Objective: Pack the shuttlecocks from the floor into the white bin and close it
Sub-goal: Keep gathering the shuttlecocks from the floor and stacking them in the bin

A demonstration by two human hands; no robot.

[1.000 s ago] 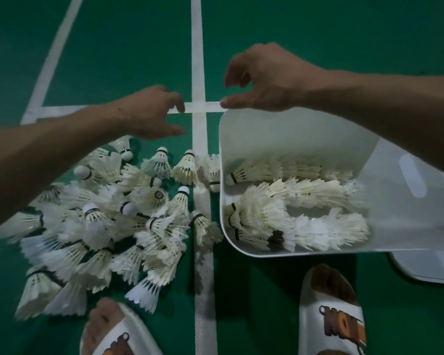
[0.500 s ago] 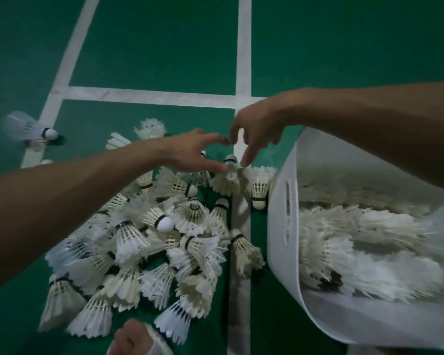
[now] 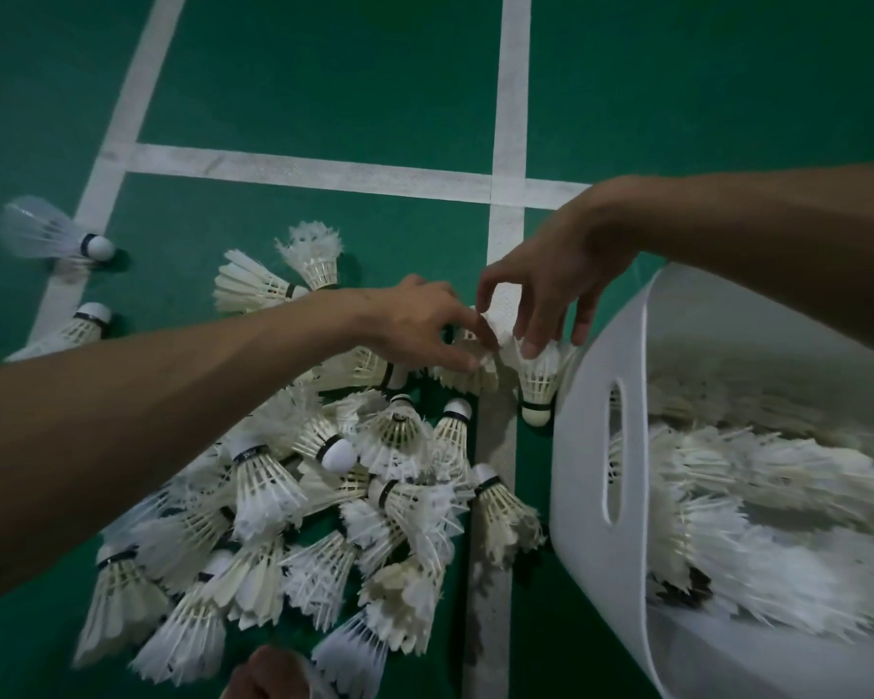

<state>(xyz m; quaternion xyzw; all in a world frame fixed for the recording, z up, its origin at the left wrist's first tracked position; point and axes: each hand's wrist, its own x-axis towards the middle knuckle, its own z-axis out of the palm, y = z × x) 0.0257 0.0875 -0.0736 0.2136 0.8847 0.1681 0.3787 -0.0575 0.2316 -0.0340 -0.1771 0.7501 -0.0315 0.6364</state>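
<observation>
A heap of white feather shuttlecocks (image 3: 324, 496) lies on the green court floor. To its right the white bin (image 3: 584, 446) is tipped toward me, a handle slot in its near wall and rows of shuttlecocks (image 3: 758, 522) inside. At the heap's far edge my left hand (image 3: 420, 327) pinches the feather skirt of a shuttlecock (image 3: 468, 373) between thumb and forefinger. Just right of it my right hand (image 3: 551, 290) hovers with fingers spread downward, one fingertip touching the feathers of a cork-down shuttlecock (image 3: 538, 383) beside the bin wall.
Stray shuttlecocks lie apart at the left: one (image 3: 51, 234) on the white line, one (image 3: 79, 327) below it, two (image 3: 273, 274) behind my left forearm. White court lines (image 3: 510, 143) cross the floor. A foot (image 3: 268, 673) shows at the bottom edge.
Both hands have dropped from above the bin's far edge onto the heap's far shuttlecocks. The left fingers have closed on one. The view has swung left and nearer.
</observation>
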